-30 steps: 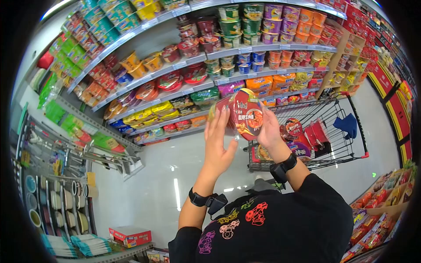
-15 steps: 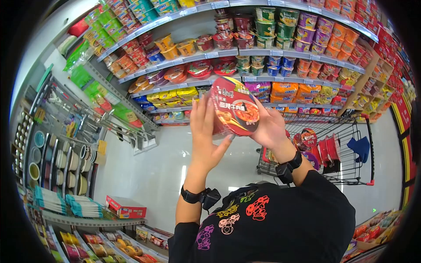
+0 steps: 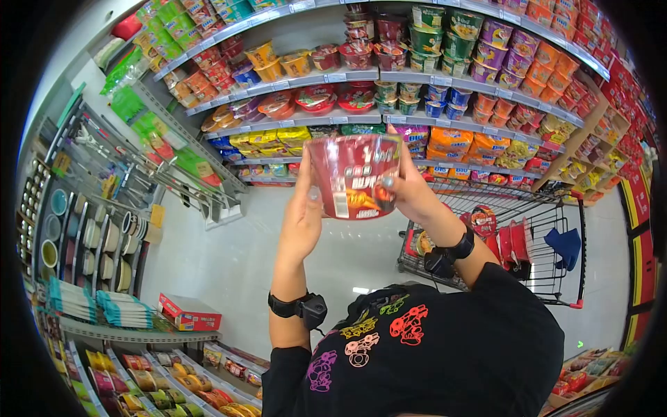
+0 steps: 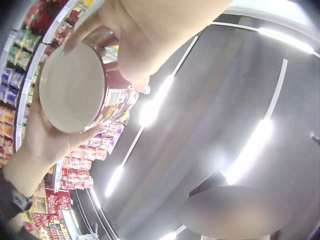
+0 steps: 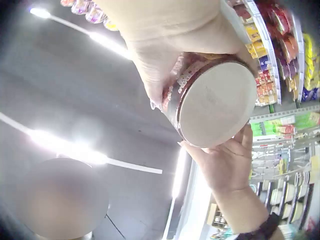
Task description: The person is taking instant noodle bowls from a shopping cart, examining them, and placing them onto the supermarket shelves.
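Note:
A dark red instant noodle cup [image 3: 356, 177] is held up in front of the chest by both hands, its printed side turned toward the head camera. My left hand [image 3: 301, 222] grips its left side, thumb on the front. On the other side my right hand [image 3: 415, 194] holds it, the thumb pressed on the printed wall and the fingers round behind, partly hidden. Both wrist views look up at the cup's pale round base [image 4: 72, 89], with a hand on either side of it.
Behind the cup stand shelves [image 3: 278, 87] of noodle cups and packets. A shopping cart [image 3: 514, 278] at the right carries a red noodle bowl [image 3: 483, 219], red packages [image 3: 513, 243] and a blue item [image 3: 564, 248]. Racks of kitchenware [image 3: 90, 243] line the left, with a red box [image 3: 189, 312] below.
The cup has tipped so that its printed side shows instead of its lid. The left thumb has come onto its front, and the right thumb now shows on the wall.

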`<state>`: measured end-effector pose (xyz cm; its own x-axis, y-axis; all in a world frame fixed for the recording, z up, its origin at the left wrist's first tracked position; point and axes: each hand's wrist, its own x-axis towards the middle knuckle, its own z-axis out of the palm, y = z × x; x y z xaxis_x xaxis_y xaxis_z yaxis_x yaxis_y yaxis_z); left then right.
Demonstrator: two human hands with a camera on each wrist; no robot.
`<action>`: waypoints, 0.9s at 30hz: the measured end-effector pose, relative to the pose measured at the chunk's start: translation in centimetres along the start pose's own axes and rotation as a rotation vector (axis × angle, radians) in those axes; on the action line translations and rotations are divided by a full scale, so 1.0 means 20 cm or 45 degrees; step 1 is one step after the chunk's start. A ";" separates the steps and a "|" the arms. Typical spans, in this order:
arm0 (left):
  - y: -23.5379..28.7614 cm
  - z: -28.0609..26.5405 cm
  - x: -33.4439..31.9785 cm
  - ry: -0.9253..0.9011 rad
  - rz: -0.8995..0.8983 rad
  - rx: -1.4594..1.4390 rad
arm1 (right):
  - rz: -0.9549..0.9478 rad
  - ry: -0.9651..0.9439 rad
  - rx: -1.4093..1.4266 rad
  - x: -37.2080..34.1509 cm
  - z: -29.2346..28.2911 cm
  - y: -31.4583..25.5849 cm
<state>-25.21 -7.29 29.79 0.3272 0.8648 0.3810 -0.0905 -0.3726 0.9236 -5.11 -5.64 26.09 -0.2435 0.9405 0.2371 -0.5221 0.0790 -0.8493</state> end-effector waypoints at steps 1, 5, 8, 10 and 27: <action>0.03 0.03 0.00 -0.005 -0.061 -0.066 | 0.070 0.045 0.091 0.00 -0.01 -0.01; -0.09 -0.02 0.06 -0.025 0.262 0.437 | 0.172 0.007 0.542 0.05 -0.07 0.00; -0.07 0.01 0.09 0.020 0.370 0.666 | 0.226 -0.012 0.599 0.07 -0.08 -0.01; -0.07 0.04 0.11 0.064 0.356 0.624 | 0.361 -0.131 0.731 0.08 -0.10 -0.04; -0.30 0.28 0.24 0.418 0.064 -0.205 | 0.923 -0.218 1.073 0.12 -0.27 0.04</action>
<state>-17.74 -2.75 25.79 0.0015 0.9186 0.3952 -0.2543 -0.3819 0.8885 -1.72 -1.42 23.38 -0.7891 0.6107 -0.0666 -0.5819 -0.7777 -0.2380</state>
